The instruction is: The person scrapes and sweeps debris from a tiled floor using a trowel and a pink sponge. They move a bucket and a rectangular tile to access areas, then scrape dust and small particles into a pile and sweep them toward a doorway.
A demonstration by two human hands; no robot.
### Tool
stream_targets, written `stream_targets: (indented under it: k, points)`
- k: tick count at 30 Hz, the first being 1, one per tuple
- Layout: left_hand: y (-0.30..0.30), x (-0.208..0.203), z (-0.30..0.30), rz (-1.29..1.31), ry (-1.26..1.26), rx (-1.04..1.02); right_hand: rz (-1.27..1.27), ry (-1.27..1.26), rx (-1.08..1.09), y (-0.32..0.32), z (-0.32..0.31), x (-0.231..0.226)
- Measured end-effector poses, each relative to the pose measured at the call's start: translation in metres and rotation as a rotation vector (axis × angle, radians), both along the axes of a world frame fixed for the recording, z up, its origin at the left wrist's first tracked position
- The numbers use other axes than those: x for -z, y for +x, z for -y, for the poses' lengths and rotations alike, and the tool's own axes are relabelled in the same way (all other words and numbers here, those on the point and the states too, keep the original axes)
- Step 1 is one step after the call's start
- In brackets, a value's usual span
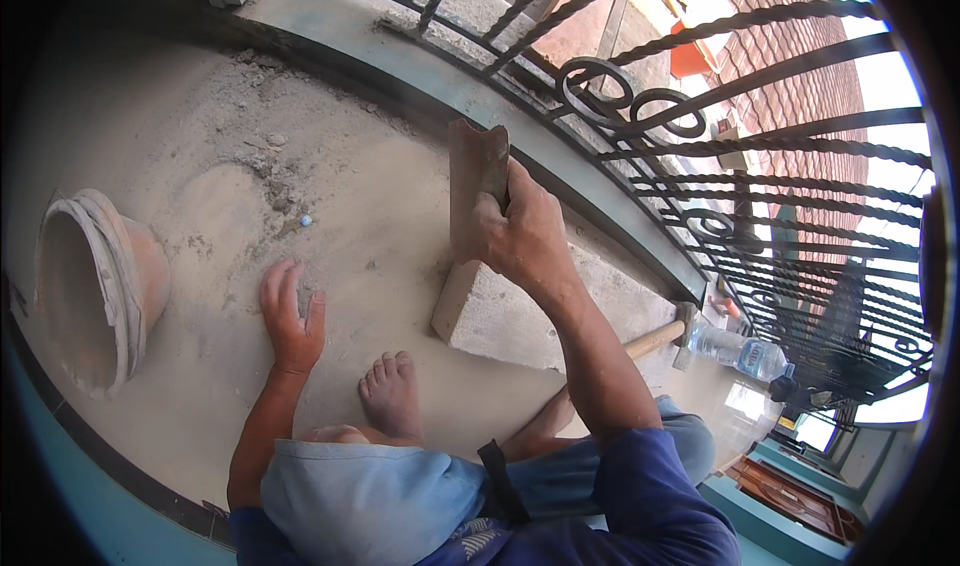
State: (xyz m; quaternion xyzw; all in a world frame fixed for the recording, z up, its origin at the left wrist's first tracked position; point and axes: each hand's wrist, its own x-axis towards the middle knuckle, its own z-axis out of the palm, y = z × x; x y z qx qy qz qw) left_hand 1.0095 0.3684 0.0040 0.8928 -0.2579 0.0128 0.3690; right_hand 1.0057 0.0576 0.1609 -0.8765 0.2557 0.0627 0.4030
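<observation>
My right hand (525,226) grips a flat brown piece with a raised ridge (467,191), held up above the floor near the low ledge. Its ridge lies under my fingers and thumb; whether it is a broken tile or a scraper cannot be made out. My left hand (290,318), empty with fingers apart, is low over the dusty floor (375,216). Just beyond its fingertips are grey rubble crumbs (278,181) and a small pale-blue round thing (306,221). Below my right forearm lies a large pale block (510,316).
A dusty bucket (148,266) lies tipped at the left, its mouth facing sideways. A hammer (655,339) with a wooden handle rests by the block, beside a clear water bottle (740,351). A ledge (400,86) with black twisted railing (640,116) runs along the far side. My bare foot (390,396) is nearby.
</observation>
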Motion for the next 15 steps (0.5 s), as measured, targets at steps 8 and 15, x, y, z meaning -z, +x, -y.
stream_targets:
  k: [8, 15]
  points:
    - [-0.01, -0.073, 0.104, -0.99, -0.738, 0.23, 0.13, 0.175, -0.294, -0.073, -0.077, 0.026]
    - [-0.033, -0.058, 0.114, -1.011, -0.336, 0.04, 0.174, -0.372, -0.86, -0.163, -0.026, 0.05]
